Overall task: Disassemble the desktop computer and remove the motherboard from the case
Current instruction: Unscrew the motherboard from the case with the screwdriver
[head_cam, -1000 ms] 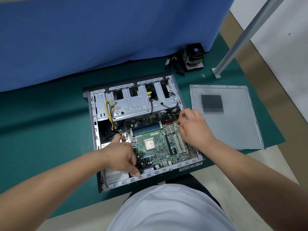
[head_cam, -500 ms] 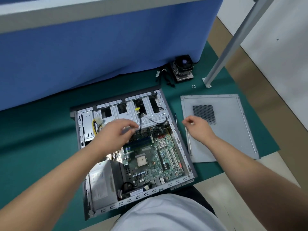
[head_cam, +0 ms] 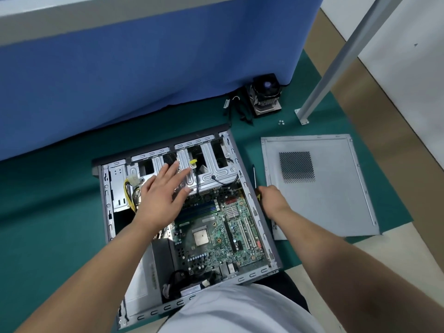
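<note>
From the head view, the open case [head_cam: 105, 212] lies on its side on the green mat [head_cam: 48, 212], with the green motherboard [head_cam: 216, 236] seated flat inside, its bare square CPU socket and white slots exposed. The left hand [head_cam: 161, 195] spreads straight fingers over the silver drive cage [head_cam: 216, 174]. The right hand [head_cam: 271, 198] curls around a screwdriver [head_cam: 254, 174] just beside the case, near the side panel [head_cam: 336, 200]

No legible text or labels.
</note>
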Demonstrator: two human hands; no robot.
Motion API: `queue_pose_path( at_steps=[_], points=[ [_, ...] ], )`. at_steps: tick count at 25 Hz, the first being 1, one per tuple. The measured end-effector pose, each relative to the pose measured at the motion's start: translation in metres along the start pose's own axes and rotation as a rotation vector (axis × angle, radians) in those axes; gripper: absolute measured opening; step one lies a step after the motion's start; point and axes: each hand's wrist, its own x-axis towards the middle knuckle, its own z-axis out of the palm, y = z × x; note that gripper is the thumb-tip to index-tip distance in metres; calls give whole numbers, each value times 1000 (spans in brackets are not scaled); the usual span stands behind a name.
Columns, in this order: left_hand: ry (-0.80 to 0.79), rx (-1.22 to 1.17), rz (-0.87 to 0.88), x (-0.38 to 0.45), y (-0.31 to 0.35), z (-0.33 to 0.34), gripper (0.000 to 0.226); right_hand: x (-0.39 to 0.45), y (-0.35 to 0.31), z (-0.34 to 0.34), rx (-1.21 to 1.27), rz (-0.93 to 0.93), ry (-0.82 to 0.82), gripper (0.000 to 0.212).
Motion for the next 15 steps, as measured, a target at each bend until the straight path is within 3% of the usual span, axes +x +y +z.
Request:
queue_pose_path(
  at_steps=[4,6,9,10,12,15],
  points=[
    [7,7,-17,0,3,2,50,-5,-4,0,208,52,31,23],
    [-7,-76,-20,-2,5,-2,51,-15,-5,-15,287,19,149,15],
    [78,-111,63,-9,19,-4,51,-40,-15,-49,631,-83,330,16],
    [144,-91,128,-13,29,-4,53,-51,-22,-61,742,-135,311,14],
    [262,-22,253,-21,47,-3,60,-75,-38,-78,790,-261,120,10],
    [348,148,331,-34,57,1,59,-105,-59,-88,565,-434,-229,17]
  ],
)
